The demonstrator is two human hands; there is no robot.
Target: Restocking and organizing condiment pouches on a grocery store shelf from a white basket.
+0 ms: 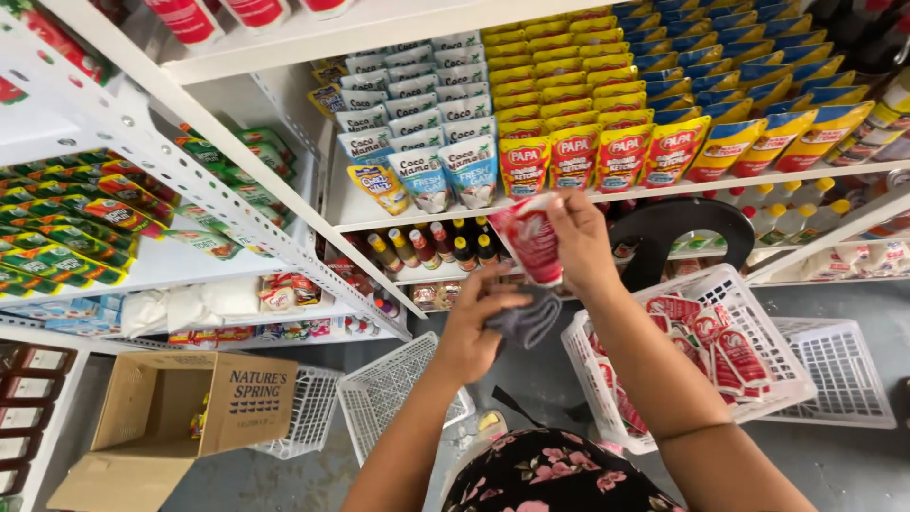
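Holding a red pouch (531, 245), right hand (580, 242); left hand (474, 332) grips grey cloth (527, 320).

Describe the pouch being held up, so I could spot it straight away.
Start at the white shelf lined with yellow-and-red pouches. Just below its edge, the right hand holds up one red-and-white pouch, while the left hand grips a grey cloth under it. Unlike its twins in the white basket, it is in the air.
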